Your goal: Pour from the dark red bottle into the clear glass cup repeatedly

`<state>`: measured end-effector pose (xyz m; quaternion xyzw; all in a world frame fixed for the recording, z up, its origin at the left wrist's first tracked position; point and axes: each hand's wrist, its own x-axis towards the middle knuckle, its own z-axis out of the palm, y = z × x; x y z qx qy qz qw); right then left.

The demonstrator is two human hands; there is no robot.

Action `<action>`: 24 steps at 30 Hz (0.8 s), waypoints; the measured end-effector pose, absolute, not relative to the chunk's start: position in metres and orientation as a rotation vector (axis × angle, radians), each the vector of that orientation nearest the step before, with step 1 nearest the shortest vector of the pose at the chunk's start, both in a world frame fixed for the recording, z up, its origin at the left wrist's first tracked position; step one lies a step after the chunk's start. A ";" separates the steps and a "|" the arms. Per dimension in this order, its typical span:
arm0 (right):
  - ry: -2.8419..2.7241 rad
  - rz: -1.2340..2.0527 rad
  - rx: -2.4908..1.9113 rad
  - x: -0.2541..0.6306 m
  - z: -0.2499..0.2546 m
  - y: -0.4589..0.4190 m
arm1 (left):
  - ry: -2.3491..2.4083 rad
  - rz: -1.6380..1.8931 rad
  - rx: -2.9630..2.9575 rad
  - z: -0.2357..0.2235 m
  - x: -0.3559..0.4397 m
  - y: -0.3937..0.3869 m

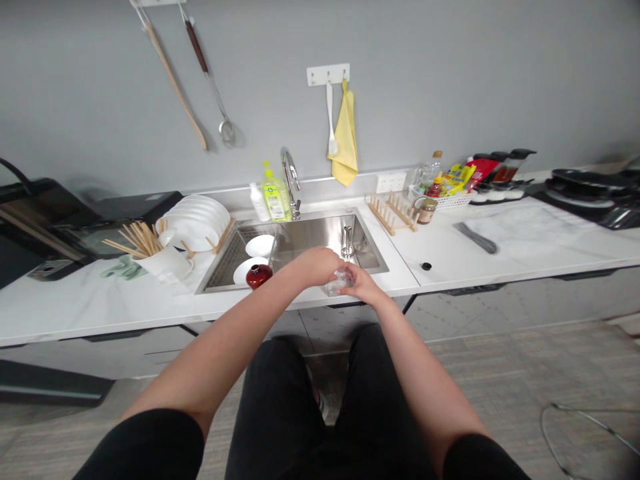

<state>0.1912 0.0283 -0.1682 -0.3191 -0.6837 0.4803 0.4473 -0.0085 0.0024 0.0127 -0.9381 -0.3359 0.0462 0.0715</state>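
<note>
- A stainless steel sink [320,233] is set into the white counter [100,308], holding white plates [259,245].
- The left hand [315,265] curves beside the glass; its grip cannot be told.
- The right hand [360,285] is closed around the glass.
- A clear glass [339,285] sits between both hands, above the sink's front edge.
</note>
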 end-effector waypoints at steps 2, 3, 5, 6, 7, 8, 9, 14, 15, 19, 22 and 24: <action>-1.735 1.112 -0.806 0.192 -0.166 0.027 | -0.993 -0.173 -2.794 0.011 -0.011 -0.018; -1.753 1.075 -0.815 0.192 -0.165 0.025 | -1.009 -0.324 -2.776 0.008 -0.012 -0.030; -1.773 1.029 -0.832 0.192 -0.162 0.022 | -1.067 -0.563 -2.758 0.001 -0.014 -0.056; -1.773 1.018 -0.842 0.191 -0.161 0.020 | -1.103 -0.656 -2.754 -0.005 -0.014 -0.069; -1.768 1.007 -0.851 0.190 -0.160 0.018 | -1.133 -0.742 -2.749 -0.011 -0.016 -0.081; -1.760 0.994 -0.863 0.189 -0.160 0.017 | -1.161 -0.820 -2.740 -0.018 -0.018 -0.092; -1.747 0.981 -0.880 0.187 -0.159 0.015 | -1.185 -0.896 -2.721 -0.025 -0.022 -0.102; -1.548 1.006 -0.959 0.194 -0.157 0.008 | -1.279 -1.297 -2.505 -0.046 -0.069 -0.143; -1.508 1.004 -0.973 0.202 -0.156 0.007 | -1.290 -1.378 -2.444 -0.046 -0.084 -0.150; -1.439 0.871 -1.080 0.252 -0.145 0.009 | -1.542 -1.634 -2.121 -0.043 -0.150 -0.162; -1.396 0.703 -1.227 0.300 -0.133 0.019 | -1.791 -1.969 -1.694 -0.048 -0.198 -0.149; -1.366 0.554 -1.383 0.328 -0.126 0.031 | -1.899 -2.085 -1.526 -0.058 -0.225 -0.129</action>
